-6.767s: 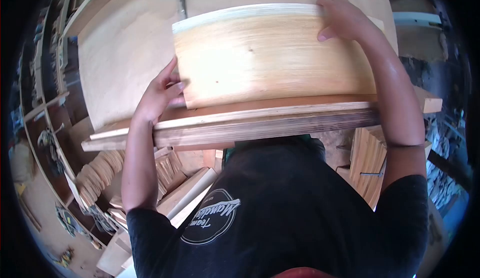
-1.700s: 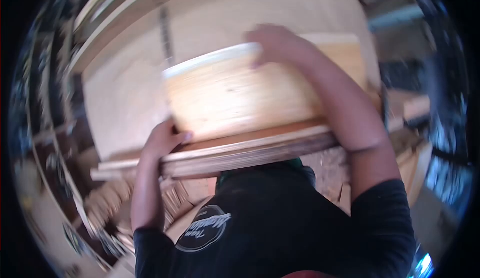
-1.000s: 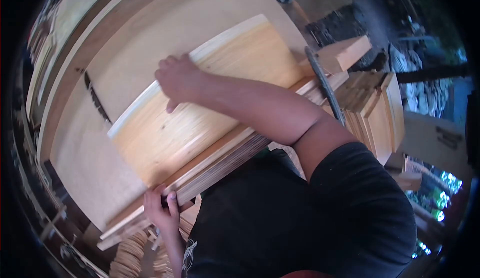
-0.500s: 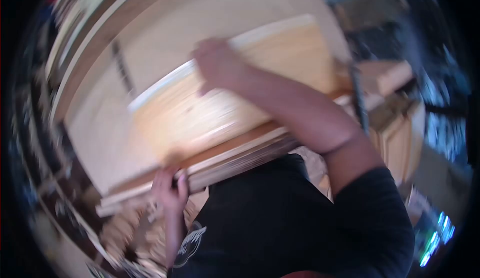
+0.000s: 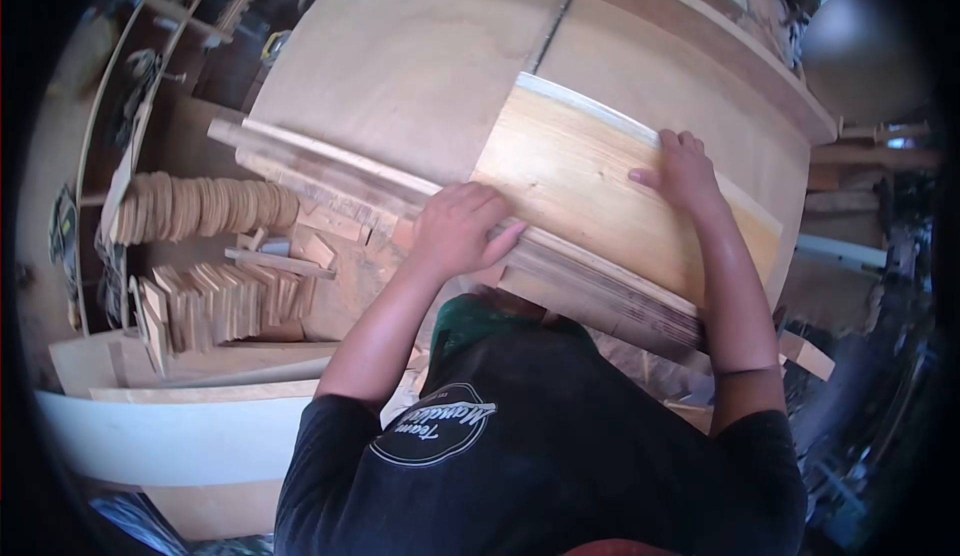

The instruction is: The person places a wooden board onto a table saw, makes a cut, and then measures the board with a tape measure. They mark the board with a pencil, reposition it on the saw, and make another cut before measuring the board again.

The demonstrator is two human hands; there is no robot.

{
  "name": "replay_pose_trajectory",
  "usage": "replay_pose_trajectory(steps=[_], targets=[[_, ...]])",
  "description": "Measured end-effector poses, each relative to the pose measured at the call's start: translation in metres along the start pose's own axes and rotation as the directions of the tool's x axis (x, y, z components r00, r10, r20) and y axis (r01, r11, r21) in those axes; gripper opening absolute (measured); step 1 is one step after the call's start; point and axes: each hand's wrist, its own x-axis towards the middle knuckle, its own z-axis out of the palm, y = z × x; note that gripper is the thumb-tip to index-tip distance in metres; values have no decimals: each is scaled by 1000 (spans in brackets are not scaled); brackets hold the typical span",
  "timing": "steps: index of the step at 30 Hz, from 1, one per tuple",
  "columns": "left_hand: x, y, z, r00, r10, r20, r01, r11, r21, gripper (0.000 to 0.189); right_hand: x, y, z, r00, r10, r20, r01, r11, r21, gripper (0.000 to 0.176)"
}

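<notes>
A pale wooden board [image 5: 585,181] with a whitish far edge lies flat on a large plywood-topped work table [image 5: 380,66]. My left hand [image 5: 462,226] is at the board's near left corner, by the table's front edge. Its fingers are curled over the board and its thumb points along the near edge. My right hand [image 5: 685,171] grips the far long edge, with fingers over the rim and thumb on the top face. What lies beneath the fingers of both hands is hidden.
A dark metal strip [image 5: 555,26] lies in the table top beyond the board. A raised wooden rail [image 5: 700,26] runs along the far side. At left stand a row of rounded wooden pieces [image 5: 205,208] and a stack of angled pieces [image 5: 225,301]. A white curved panel [image 5: 180,436] is below them.
My view has turned, so table and board now slant down to the right. My left hand has come over the near corner; my right hand remains at the far edge. The earlier frame is blurred.
</notes>
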Motion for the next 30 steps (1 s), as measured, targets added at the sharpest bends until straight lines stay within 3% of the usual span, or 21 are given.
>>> replay_pose_trajectory(steps=[2, 6, 10, 12, 16, 18, 22, 24, 26, 28, 29, 30], targets=[[0, -2, 1, 997, 18, -73, -18, 1000, 1, 19, -1, -4, 0, 1000, 1, -16, -1, 999, -34, 83], [-5, -1, 3, 1000, 18, -12, -19, 1000, -3, 24, 2, -1, 10, 999, 28, -16, -28, 999, -31, 91], [-8, 40, 18, 958, 195, 212, -178, 979, -95, 53, 10, 16, 21, 995, 10, -103, -6, 999, 43, 97], [-2, 62, 20, 919, 141, 370, -152, 988, 2, 63, 10, 13, 24, 996, 30, -79, -26, 998, 51, 99], [5, 68, 19, 879, 10, 477, -48, 996, 69, 66, 12, 12, 22, 996, 3, -87, 0, 1000, 30, 99], [5, 62, 13, 852, 63, 520, -95, 995, 35, 66, 28, 33, 33, 992, -30, -126, 35, 999, 31, 102], [-10, 66, 13, 867, 23, 498, -63, 996, 64, 63, 23, 40, 41, 995, -51, -88, 51, 999, 5, 101], [-19, 68, 7, 854, 109, 509, -134, 991, 13, 59, 16, 41, 40, 992, -100, -80, 99, 995, -22, 98], [-31, 65, 13, 899, 104, 424, -113, 994, -5, 59, 21, 49, 45, 992, -104, -76, 104, 995, -4, 96], [-40, 62, 20, 988, 150, 34, -141, 972, -187, 52, 47, 88, 49, 988, -152, -29, 152, 988, -2, 94], [-40, 57, 54, 879, 243, -410, -331, 931, -157, 43, 56, 97, 52, 987, -157, 8, 157, 987, 28, 93], [-61, 59, 54, 881, 217, -420, -307, 939, -159, 43, 45, 84, 49, 984, -175, 26, 175, 984, 12, 93]])
